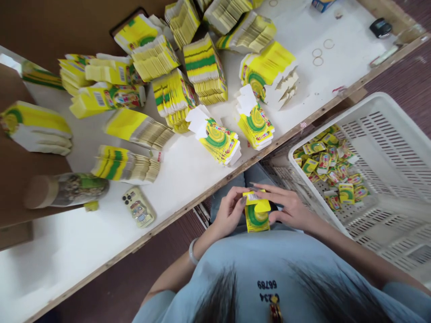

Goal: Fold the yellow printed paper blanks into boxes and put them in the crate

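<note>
Low in front of my body I hold a small yellow and green carton (257,220) with a barcode on its upper part. My left hand (229,211) pinches its left edge between thumb and fingers. From the right, my right hand (290,207) lays its fingers over the upper flap, with the thumb against the right edge. Closest on the table are two stacks of flat printed cartons, a left stack (218,140) and a right stack (256,122), with their white flaps pointing away from me.
Several bundles of flat yellow cartons (204,67) cover the white table (188,184). A phone (138,207) and a jar (79,189) lie at the left. To my right stands a white plastic basket (387,134) with many small cartons (332,166) inside. Rubber bands (317,57) lie farther back.
</note>
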Tool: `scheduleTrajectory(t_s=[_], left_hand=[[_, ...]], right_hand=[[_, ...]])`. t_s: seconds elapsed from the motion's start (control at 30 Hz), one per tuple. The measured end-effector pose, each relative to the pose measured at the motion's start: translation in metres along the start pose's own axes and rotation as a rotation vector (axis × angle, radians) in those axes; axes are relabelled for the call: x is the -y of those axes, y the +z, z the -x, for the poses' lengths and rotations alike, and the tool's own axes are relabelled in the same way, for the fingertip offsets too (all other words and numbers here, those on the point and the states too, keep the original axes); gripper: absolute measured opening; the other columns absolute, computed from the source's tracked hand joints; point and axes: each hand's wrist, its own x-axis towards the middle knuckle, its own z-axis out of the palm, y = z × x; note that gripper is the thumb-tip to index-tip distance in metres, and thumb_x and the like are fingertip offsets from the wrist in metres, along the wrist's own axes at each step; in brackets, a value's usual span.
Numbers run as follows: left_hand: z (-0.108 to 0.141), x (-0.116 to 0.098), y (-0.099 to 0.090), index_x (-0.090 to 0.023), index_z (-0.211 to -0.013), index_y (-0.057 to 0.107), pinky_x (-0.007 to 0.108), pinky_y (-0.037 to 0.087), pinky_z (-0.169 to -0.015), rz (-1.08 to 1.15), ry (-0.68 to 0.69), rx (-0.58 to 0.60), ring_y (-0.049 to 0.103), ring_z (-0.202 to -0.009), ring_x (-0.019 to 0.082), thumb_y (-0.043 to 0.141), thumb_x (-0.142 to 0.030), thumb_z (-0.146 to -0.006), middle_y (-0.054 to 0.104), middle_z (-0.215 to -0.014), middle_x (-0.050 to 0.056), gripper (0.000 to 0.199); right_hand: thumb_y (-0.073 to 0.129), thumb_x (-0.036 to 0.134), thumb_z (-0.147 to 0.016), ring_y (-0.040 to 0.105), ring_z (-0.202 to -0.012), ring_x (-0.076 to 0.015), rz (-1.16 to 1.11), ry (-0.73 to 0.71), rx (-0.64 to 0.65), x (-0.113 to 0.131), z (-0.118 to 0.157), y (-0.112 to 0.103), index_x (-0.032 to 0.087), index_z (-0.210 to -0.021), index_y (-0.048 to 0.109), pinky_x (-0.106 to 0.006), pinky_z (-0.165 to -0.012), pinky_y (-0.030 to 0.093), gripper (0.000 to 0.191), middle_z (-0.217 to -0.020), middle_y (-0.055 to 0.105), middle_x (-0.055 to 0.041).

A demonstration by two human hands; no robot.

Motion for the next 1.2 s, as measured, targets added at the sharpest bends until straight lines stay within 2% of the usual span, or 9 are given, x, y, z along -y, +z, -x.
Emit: scheduleTrajectory(t_s=[0.2, 0.4, 0.57, 0.67, 0.77, 0.83, 0.9, 1.07, 1.2], left_hand=[[-0.002, -0.005, -0.002, -0.018, -0.117, 0.070, 0.026, 0.052, -0.065, -0.112, -0.007, 0.024, 0.062, -0.064, 0.015, 0.057, -0.054, -0.102, 0.072, -0.082, 0.005, 0.040], [0.001, 0.001, 0.001, -0.019, -0.126, 0.063, 0.028, 0.056, -0.071, -0.124, 0.086, 0.040, 0.069, -0.078, 0.017, 0.054, -0.049, -0.104, 0.075, -0.101, 0.010, 0.038], [-0.014, 0.003, -0.013, -0.023, -0.153, 0.042, 0.031, 0.054, -0.063, -0.340, 0.263, 0.049, 0.062, -0.064, 0.018, 0.045, -0.052, -0.107, 0.069, -0.083, 0.002, 0.055], [-0.062, -0.013, -0.057, -0.020, -0.137, 0.055, 0.044, 0.055, -0.092, -0.556, 0.395, -0.218, 0.067, -0.098, 0.027, 0.049, -0.056, -0.104, 0.069, -0.107, 0.010, 0.050], [-0.130, -0.033, -0.117, -0.017, -0.132, 0.053, 0.054, 0.040, -0.115, -0.728, 0.392, -0.611, 0.052, -0.131, 0.035, 0.071, -0.055, -0.091, 0.059, -0.131, 0.017, 0.059], [-0.170, -0.041, -0.148, -0.016, -0.126, 0.054, 0.046, 0.045, -0.109, -0.780, 0.303, -0.700, 0.059, -0.119, 0.030, 0.085, -0.047, -0.080, 0.062, -0.120, 0.014, 0.063], [-0.199, -0.044, -0.167, -0.016, -0.109, 0.058, 0.037, 0.051, -0.092, -0.766, 0.200, -0.619, 0.062, -0.095, 0.022, 0.090, -0.036, -0.075, 0.063, -0.099, 0.006, 0.050], [-0.220, -0.049, -0.185, -0.019, -0.071, 0.056, 0.033, 0.053, -0.081, -0.762, 0.186, -0.531, 0.060, -0.079, 0.019, 0.078, -0.035, -0.089, 0.055, -0.070, -0.001, 0.033], [-0.199, -0.067, -0.186, -0.012, -0.104, 0.071, 0.048, 0.041, -0.118, -0.815, 0.485, -0.543, 0.060, -0.123, 0.023, 0.057, -0.057, -0.103, 0.071, -0.121, 0.011, 0.047]], right_hand=[[0.074, 0.027, -0.089, 0.079, -0.086, -0.0185, -0.391, 0.449, 0.071, 0.016, -0.008, 0.006, 0.024, -0.134, 0.066, -0.031, -0.071, 0.067, 0.046, -0.111, 0.081, -0.0068], [0.080, 0.028, -0.084, 0.080, -0.085, -0.0183, -0.565, 0.519, 0.099, 0.014, -0.014, -0.004, 0.024, -0.133, 0.069, -0.033, -0.074, 0.068, 0.050, -0.114, 0.082, -0.0066], [0.079, 0.049, -0.087, 0.081, -0.089, -0.0222, -0.640, 0.560, 0.069, -0.002, -0.005, 0.002, 0.027, -0.123, 0.079, -0.039, -0.074, 0.069, 0.042, -0.112, 0.084, -0.0066], [0.072, 0.056, -0.091, 0.079, -0.087, -0.0243, -0.387, 0.568, -0.231, -0.016, 0.008, -0.024, 0.029, -0.114, 0.081, -0.042, -0.073, 0.068, 0.037, -0.108, 0.083, -0.0072], [0.061, 0.056, -0.096, 0.076, -0.095, -0.0306, 0.265, 0.447, -0.580, -0.029, 0.022, -0.077, 0.025, -0.115, 0.080, -0.051, -0.083, 0.063, 0.040, -0.108, 0.080, -0.0135], [0.058, 0.056, -0.096, 0.071, -0.111, -0.0400, 0.838, 0.393, -0.712, -0.032, 0.031, -0.110, 0.020, -0.117, 0.079, -0.064, -0.097, 0.055, 0.046, -0.116, 0.076, -0.0210], [0.057, 0.056, -0.096, 0.064, -0.124, -0.0464, 1.184, 0.350, -0.757, -0.031, 0.037, -0.127, 0.017, -0.123, 0.077, -0.070, -0.107, 0.045, 0.051, -0.128, 0.070, -0.0257], [0.058, 0.043, -0.100, 0.066, -0.125, -0.0401, 1.077, 0.297, -0.686, -0.024, 0.023, -0.107, 0.019, -0.130, 0.071, -0.065, -0.115, 0.044, 0.040, -0.130, 0.070, -0.0211], [0.062, 0.041, -0.099, 0.064, -0.127, -0.0356, 0.914, 0.138, -0.635, -0.016, -0.016, -0.061, 0.021, -0.131, 0.068, -0.067, -0.121, 0.038, 0.038, -0.133, 0.070, -0.0173]])
